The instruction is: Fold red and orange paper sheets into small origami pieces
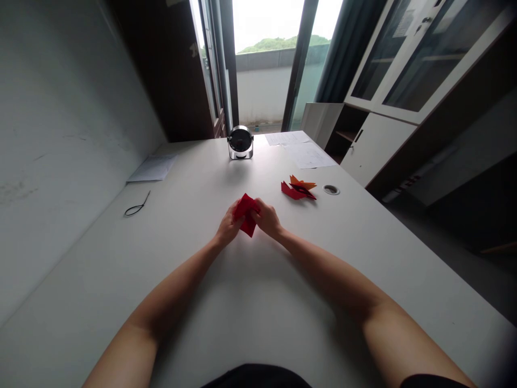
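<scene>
Between my two hands is a folded piece of red paper [249,227], held above the middle of the white table. My left hand [229,225] grips its left side, fingers closed and thumb lying on the front. On the right side, my right hand [267,216] pinches the paper, its thumb pressed near the middle. Parts of the paper and several fingertips are hidden behind the hands. Beyond my right hand lie folded paper shapes: a red one [293,192] and an orange one [304,184], touching each other.
A round device on a metal stand [240,141] stands at the far side of the white table [242,312]. Paper sheets [309,155] lie at the back right, and more paper [152,168] at the left. A black cable tie [137,208] and a cable hole [331,189] flank my hands.
</scene>
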Demonstrator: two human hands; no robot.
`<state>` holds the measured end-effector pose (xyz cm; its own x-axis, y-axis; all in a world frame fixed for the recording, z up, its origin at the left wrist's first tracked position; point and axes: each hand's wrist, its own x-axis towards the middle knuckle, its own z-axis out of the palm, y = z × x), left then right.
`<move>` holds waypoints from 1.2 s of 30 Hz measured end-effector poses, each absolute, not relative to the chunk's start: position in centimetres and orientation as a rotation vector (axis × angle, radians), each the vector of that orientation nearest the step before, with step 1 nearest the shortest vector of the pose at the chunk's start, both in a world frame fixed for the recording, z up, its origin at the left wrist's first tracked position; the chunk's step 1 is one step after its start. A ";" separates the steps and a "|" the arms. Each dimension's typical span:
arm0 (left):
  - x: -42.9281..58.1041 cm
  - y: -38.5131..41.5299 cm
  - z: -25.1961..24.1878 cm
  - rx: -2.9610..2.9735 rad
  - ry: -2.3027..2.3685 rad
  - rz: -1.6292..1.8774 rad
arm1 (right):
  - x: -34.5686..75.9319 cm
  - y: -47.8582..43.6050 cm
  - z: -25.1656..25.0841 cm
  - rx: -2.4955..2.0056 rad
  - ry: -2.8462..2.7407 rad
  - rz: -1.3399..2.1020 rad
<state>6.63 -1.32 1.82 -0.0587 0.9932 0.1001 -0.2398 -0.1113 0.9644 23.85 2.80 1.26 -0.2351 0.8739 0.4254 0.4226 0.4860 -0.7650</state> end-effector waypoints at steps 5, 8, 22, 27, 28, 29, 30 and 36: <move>5.5 -0.5 1.0 1.151 1.039 1.490 | 23.8 3.5 0.9 -0.952 -1.671 0.933; 5.0 0.1 0.4 1.082 1.003 1.531 | 23.9 4.2 0.9 -0.841 -1.547 1.179; 3.7 1.5 -0.7 0.901 0.962 1.426 | 24.4 4.2 1.6 -0.740 -1.444 1.387; 3.6 0.8 0.2 1.094 0.930 1.257 | 24.8 5.1 1.0 -0.801 -1.419 1.277; 3.5 0.7 0.4 1.100 0.914 1.246 | 24.9 5.2 0.9 -0.808 -1.423 1.266; 3.4 0.6 0.6 1.095 0.889 1.241 | 24.9 5.3 0.9 -0.815 -1.428 1.260; 3.3 0.6 0.7 1.081 0.861 1.242 | 25.0 5.4 0.8 -0.821 -1.433 1.258; 2.9 0.6 0.9 1.060 0.779 1.224 | 24.9 5.0 1.2 -0.821 -1.448 1.291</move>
